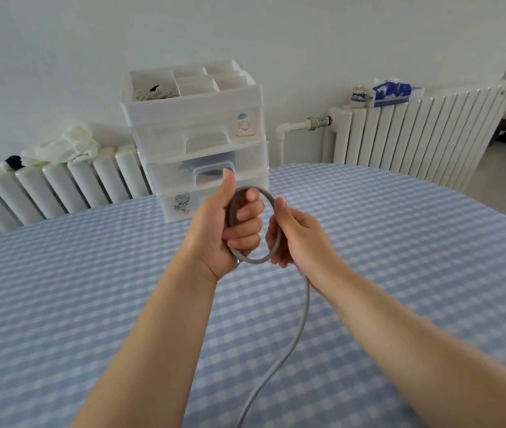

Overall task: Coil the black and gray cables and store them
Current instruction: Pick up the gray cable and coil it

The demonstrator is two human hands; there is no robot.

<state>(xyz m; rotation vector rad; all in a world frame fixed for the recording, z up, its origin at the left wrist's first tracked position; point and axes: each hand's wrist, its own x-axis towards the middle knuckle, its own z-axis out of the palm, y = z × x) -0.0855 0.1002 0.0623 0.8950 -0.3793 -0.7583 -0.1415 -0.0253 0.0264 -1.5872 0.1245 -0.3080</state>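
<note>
A gray cable (302, 322) is partly wound into a small loop held in the air above the table. My left hand (230, 230) is closed around the loop's left side, thumb up. My right hand (295, 239) pinches the loop's right side, and the loose length hangs from it down to the bottom edge of the view. A white plastic drawer unit (202, 140) stands just behind the hands, with a divided tray on top that holds a pale coiled cord with a black piece (153, 92). A dark shape shows through the middle drawer. I see no separate black cable.
The table wears a blue and white checked cloth (91, 288). White radiators (415, 134) line the wall behind, one with a white cloth (63, 146) on it, the other with a tissue pack (390, 92) and a small jar.
</note>
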